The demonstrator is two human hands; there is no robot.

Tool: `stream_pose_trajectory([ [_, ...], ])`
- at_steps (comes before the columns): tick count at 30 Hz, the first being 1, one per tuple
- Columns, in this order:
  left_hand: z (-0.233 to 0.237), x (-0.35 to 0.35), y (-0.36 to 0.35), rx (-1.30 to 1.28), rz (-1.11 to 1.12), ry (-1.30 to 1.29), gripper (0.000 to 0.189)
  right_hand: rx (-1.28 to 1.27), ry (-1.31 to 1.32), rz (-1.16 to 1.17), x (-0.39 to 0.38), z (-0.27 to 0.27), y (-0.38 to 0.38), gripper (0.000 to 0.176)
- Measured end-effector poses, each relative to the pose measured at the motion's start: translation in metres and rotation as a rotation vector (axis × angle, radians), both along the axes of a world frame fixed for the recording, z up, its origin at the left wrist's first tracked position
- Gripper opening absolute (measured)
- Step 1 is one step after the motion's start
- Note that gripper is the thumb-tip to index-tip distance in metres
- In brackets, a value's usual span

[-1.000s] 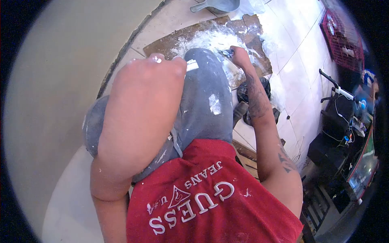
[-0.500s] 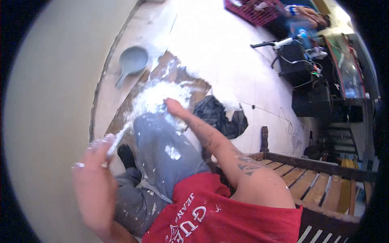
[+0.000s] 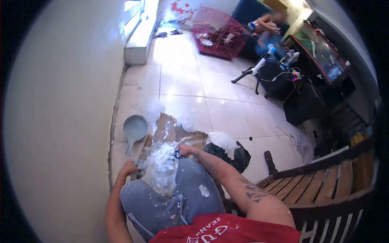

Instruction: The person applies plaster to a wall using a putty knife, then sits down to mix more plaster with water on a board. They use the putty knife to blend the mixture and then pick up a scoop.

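A heap of white powder (image 3: 160, 168) lies on a torn sheet of brown cardboard (image 3: 196, 139) on the floor before my knees. My left hand (image 3: 130, 167) is down at the heap's left edge, fingers closed, with a greyish edge showing beside them. On the other side, my right hand (image 3: 185, 150) is closed around something small and dark at the heap's upper right; I cannot tell its kind. A grey dipper (image 3: 136, 126) rests on the tiles just beyond my left hand, its handle pointing toward me.
A black plastic bag (image 3: 242, 158) and a white bag (image 3: 223, 140) lie right of the cardboard. A plain wall (image 3: 65, 121) runs along my left, a slatted wooden bench (image 3: 312, 184) stands at right. Farther off are a pink crate (image 3: 221, 34), a tripod (image 3: 243, 76) and a seated person (image 3: 265, 26).
My left hand has come down from a raised position near the wall to the powder, where a pale, stick-like thing showed in it before. The view has tilted up toward the far room.
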State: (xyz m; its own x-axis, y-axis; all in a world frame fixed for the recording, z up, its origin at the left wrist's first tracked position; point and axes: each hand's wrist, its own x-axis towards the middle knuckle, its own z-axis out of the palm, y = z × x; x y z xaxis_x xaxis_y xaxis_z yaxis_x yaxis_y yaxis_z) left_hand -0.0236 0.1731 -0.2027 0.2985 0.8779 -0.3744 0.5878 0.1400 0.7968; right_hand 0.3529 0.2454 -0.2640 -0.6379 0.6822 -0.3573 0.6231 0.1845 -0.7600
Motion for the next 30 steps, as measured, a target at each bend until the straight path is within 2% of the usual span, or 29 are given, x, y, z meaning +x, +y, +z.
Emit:
stream_pose_trajectory([
  [2,0.010,0.019,-0.001,-0.002,-0.144,-0.080,0.047,-0.114,0.105,-0.052,0.012,-0.018,0.011,0.024],
  [4,0.012,0.032,-0.008,-0.026,-0.201,-0.096,0.047,-0.040,0.101,-0.089,0.020,-0.035,0.019,0.023],
  [6,0.004,0.036,-0.016,-0.052,-0.166,-0.066,0.048,0.030,0.031,-0.080,0.023,-0.035,0.021,0.022],
  [8,-0.008,0.033,-0.026,-0.082,-0.111,-0.027,0.048,0.104,-0.109,-0.035,0.017,-0.010,0.012,0.021],
  [9,-0.014,0.029,-0.030,-0.096,-0.081,-0.009,0.049,0.206,-0.208,-0.092,0.013,-0.034,0.006,0.019],
  [10,-0.016,0.026,-0.036,-0.108,-0.036,0.002,0.049,0.264,-0.187,-0.248,0.005,-0.043,-0.011,0.018],
  [12,-0.022,0.014,-0.044,-0.129,0.064,0.039,0.050,0.233,-0.342,-0.410,-0.019,-0.004,-0.043,0.018],
  [14,-0.032,0.002,-0.049,-0.146,0.154,0.068,0.050,0.249,-0.319,-0.467,-0.027,-0.017,-0.061,0.021],
  [17,-0.054,-0.018,-0.057,-0.186,0.289,0.108,0.051,0.066,-0.183,-0.649,-0.046,0.017,-0.082,0.023],
  [18,-0.065,-0.023,-0.064,-0.195,0.336,0.116,0.051,-0.034,-0.164,-0.676,-0.046,0.004,-0.084,0.022],
  [21,-0.119,-0.034,-0.099,-0.216,0.470,0.133,0.052,-0.183,0.217,-0.781,-0.047,-0.057,-0.088,0.020],
  [22,-0.138,-0.041,-0.114,-0.200,0.503,0.137,0.053,-0.214,0.442,-0.762,-0.044,-0.072,-0.093,0.021],
  [23,-0.159,-0.047,-0.128,-0.152,0.522,0.126,0.053,-0.453,0.549,-0.815,-0.046,-0.069,-0.093,0.026],
  [24,-0.179,-0.050,-0.142,-0.101,0.537,0.113,0.053,-0.448,0.480,-0.785,-0.043,-0.077,-0.092,0.025],
  [25,-0.202,-0.049,-0.148,-0.061,0.562,0.121,0.054,-0.406,0.555,-0.856,-0.045,-0.083,-0.095,0.021],
  [26,-0.206,-0.037,-0.150,-0.090,0.606,0.285,0.055,-0.220,0.373,-0.787,-0.040,-0.099,-0.096,0.019],
  [27,-0.209,-0.023,-0.151,-0.133,0.646,0.443,0.057,-0.258,0.449,-0.842,-0.037,-0.105,-0.102,0.020],
  [28,-0.235,-0.014,-0.151,-0.218,0.814,0.085,0.052,-0.362,0.596,-0.966,-0.039,-0.109,-0.106,0.023],
  [29,-0.217,0.005,-0.144,-0.193,0.786,-0.189,0.049,-0.240,0.571,-0.946,-0.039,-0.106,-0.108,0.028],
  [30,-0.206,0.023,-0.137,-0.086,0.785,-0.230,0.047,-0.082,0.253,-0.786,-0.037,-0.088,-0.107,0.033],
])
